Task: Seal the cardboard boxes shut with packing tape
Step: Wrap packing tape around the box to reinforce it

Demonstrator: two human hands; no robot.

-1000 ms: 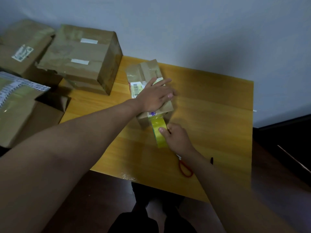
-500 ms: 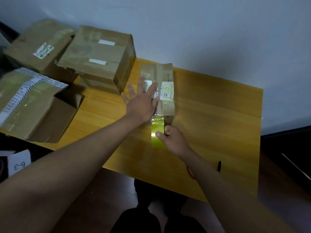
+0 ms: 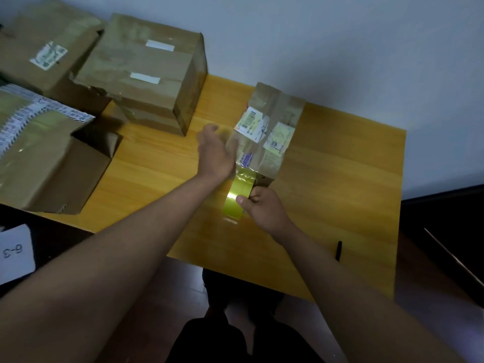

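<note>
Yellow wood is forming the table [image 3: 340, 179], which is standing against a pale wall [image 3: 340, 48]. At its centre a small box [image 3: 272, 132] is lying flat, its top covered with clear tape and printed labels. The right hand [image 3: 264, 208] is gripping the tape roll [image 3: 237, 197] at the box's 6 o'clock end, thumb curling over the roll's yellow face and the other fingers wrapping behind it; a strip of tape is running from the roll up onto the box. The left hand [image 3: 214, 150] is hovering at the box's 9 o'clock side, fingers loosely spread and holding nothing; they are smeared by motion, so whether the fingertips are touching the box is hard to say.

At 10 o'clock from the small box a big box [image 3: 146, 77] is sitting closed, with two white strips on its lid. Beyond it, at the table's far left, a labelled box [image 3: 49, 53] is being cut off by the frame's edge. At 8 o'clock an open box [image 3: 52, 163] is overhanging the table, its contents hidden under its flaps. Near the table's 5 o'clock edge a black pen [image 3: 338, 251] is lying, partly covered by the right forearm.
</note>
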